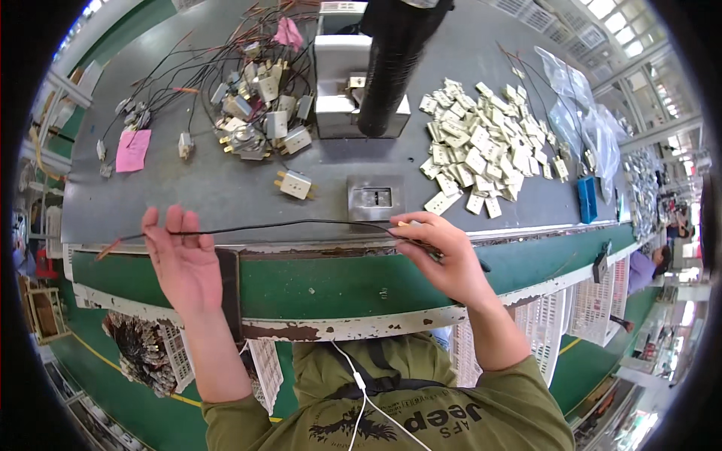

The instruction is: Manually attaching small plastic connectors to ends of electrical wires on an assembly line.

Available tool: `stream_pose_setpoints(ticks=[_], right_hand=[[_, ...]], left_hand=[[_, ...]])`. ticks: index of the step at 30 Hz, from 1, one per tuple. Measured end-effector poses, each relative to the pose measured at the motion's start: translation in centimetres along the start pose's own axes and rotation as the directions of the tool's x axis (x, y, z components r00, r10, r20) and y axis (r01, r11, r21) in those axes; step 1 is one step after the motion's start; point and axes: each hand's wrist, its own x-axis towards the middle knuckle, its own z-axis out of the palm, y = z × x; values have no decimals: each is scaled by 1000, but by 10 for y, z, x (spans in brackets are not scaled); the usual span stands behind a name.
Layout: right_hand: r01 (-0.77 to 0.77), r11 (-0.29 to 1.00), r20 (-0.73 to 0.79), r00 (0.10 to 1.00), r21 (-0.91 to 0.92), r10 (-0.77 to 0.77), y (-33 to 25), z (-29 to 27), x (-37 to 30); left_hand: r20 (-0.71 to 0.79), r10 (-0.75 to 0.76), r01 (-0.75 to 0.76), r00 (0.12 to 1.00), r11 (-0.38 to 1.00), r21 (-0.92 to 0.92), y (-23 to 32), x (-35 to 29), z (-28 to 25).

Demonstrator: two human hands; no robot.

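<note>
A thin black cable [286,224] stretches between my hands just off the table's near edge. My left hand [184,259] is turned palm up with its fingers extended, and the cable lies across them. Past those fingers sticks out the cable's reddish-brown end [109,249]. My right hand [447,259] pinches the other end between thumb and fingers; a small pale piece shows at the fingertips, mostly hidden. Beyond the cable, between my hands, a square metal fixture [376,198] with a slot rests on the table. One white plug block [294,185] with brass prongs lies left of it.
A large pile of cream plastic pieces [481,139] covers the right side. Plugs with tangled black cables [259,113] are heaped at left, near a pink paper [133,150]. A metal machine with a black column [391,68] stands centre back. A blue tray [587,200] sits at right.
</note>
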Motion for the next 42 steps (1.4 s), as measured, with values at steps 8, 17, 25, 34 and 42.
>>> stream_pose_setpoints(ticks=[8,17,25,34,42], right_hand=[[228,954,-58,968,-194,-243,-8,19,2],[211,962,-104,967,-173,-231,1,22,4],[26,994,-53,998,105,-20,-5,25,-8],[-388,626,272,921,676,278,1,20,-13],[-391,628,314,920,673,236,-9,29,-14]], left_hand=[[349,-359,286,866,927,243,-40,-33,44],[350,-234,157,907,959,235,-41,-26,39],[434,-233,140,870,962,236,-40,-29,42],[341,-57,-12,938,981,196,-31,-24,37],[479,-315,120,819,911,394,-40,-27,50]])
